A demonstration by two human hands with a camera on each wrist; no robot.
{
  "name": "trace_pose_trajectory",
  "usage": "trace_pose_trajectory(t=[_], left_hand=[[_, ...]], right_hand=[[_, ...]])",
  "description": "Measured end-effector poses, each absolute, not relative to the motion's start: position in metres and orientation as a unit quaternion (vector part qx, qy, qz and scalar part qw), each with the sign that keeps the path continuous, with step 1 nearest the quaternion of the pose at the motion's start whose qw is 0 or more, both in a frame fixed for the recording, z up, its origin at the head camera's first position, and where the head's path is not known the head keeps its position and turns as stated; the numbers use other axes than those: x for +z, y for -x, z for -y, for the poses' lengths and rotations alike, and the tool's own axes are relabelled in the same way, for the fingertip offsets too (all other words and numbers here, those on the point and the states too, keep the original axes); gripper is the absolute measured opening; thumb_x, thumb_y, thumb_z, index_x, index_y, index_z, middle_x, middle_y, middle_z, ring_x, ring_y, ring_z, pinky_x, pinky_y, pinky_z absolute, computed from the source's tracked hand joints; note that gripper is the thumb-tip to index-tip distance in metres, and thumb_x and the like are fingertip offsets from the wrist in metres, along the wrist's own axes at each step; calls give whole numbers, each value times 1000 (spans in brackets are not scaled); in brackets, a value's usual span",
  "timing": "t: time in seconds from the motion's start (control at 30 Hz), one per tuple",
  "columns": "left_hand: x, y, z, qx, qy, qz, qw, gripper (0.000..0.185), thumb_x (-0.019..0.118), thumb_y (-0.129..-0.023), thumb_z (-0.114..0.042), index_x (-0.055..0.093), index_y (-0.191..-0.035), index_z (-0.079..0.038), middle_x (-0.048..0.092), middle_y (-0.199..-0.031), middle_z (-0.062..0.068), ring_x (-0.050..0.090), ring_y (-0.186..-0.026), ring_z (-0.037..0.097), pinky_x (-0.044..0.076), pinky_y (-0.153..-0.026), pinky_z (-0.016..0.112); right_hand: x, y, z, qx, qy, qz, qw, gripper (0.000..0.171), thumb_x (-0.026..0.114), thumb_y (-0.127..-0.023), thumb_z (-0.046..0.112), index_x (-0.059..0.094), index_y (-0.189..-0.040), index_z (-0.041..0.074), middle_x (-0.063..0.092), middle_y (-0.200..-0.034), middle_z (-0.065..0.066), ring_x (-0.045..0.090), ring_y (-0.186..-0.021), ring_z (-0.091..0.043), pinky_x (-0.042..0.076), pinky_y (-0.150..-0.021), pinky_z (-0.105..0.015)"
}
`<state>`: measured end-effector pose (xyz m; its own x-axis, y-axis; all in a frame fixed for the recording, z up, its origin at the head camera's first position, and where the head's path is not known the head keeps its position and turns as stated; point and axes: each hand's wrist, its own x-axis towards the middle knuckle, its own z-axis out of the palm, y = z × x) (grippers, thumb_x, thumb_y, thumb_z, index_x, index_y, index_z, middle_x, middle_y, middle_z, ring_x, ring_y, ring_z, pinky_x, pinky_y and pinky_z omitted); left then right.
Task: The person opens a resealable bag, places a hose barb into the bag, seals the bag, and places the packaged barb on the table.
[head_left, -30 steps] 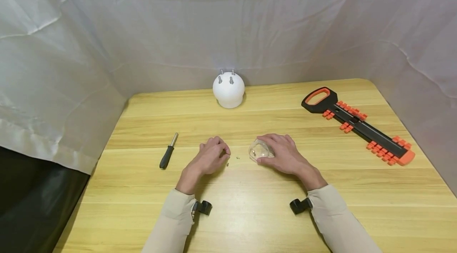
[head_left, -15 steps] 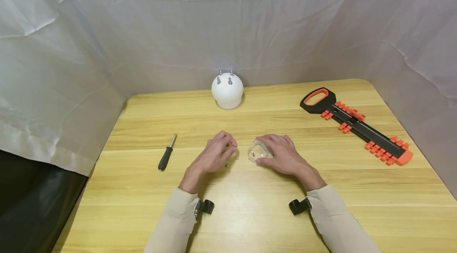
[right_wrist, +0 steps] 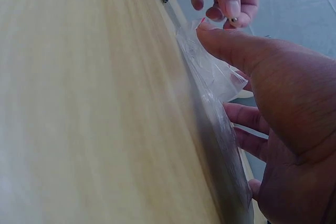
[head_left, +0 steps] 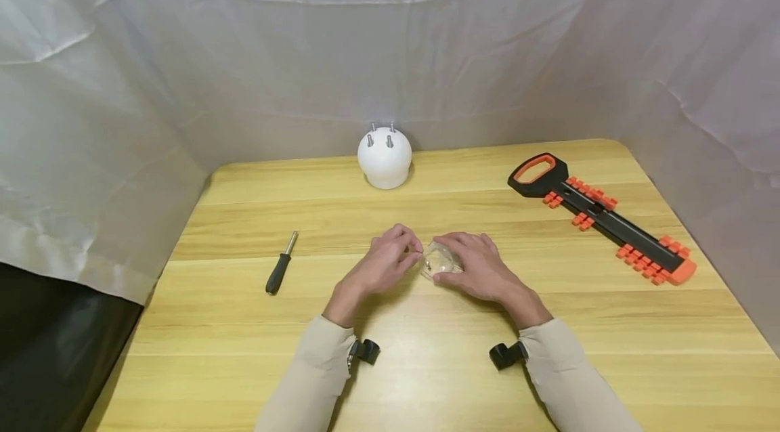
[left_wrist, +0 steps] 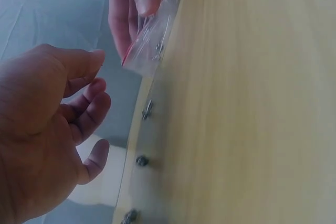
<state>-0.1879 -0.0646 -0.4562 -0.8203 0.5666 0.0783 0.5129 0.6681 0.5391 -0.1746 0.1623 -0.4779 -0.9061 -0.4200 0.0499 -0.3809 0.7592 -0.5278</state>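
**Fingers pinch a screw at the mouth of a clear bag**

My right hand's fingers [right_wrist: 231, 51] curl over the clear plastic bag [head_left: 440, 261], pinning it to the wooden table [head_left: 426, 364] at the frame's centre with its mouth facing left. My left hand [head_left: 390, 263] pinches a small screw [right_wrist: 232, 19] at that opening. Upper right lies the orange-and-black socket rail [head_left: 603, 215]; top centre, a white dome [head_left: 384, 158]; centre left, a screwdriver [head_left: 279, 273]. Loose screws [left_wrist: 147, 109] sit beside the bag.

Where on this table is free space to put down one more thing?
The table is bare near its front edge, and between the screwdriver and the white ball. It is crowded around the plastic bag, both hands and the loose screws.
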Motion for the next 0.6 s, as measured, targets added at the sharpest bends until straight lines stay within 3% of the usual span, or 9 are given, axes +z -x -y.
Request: trace_pose_trajectory(t=[0.6], left_hand=[[-455, 189, 41, 243, -293, -921, 83, 15, 57, -97, -31, 63, -105, -21, 51, -119, -3, 51, -107, 13, 34, -90, 35]], right_hand=[[-479, 174, -163, -273, 212, -938, 35, 73, 69, -82, 54, 45, -144, 24, 49, -144, -7, 42, -133, -34, 10, -114, -63]])
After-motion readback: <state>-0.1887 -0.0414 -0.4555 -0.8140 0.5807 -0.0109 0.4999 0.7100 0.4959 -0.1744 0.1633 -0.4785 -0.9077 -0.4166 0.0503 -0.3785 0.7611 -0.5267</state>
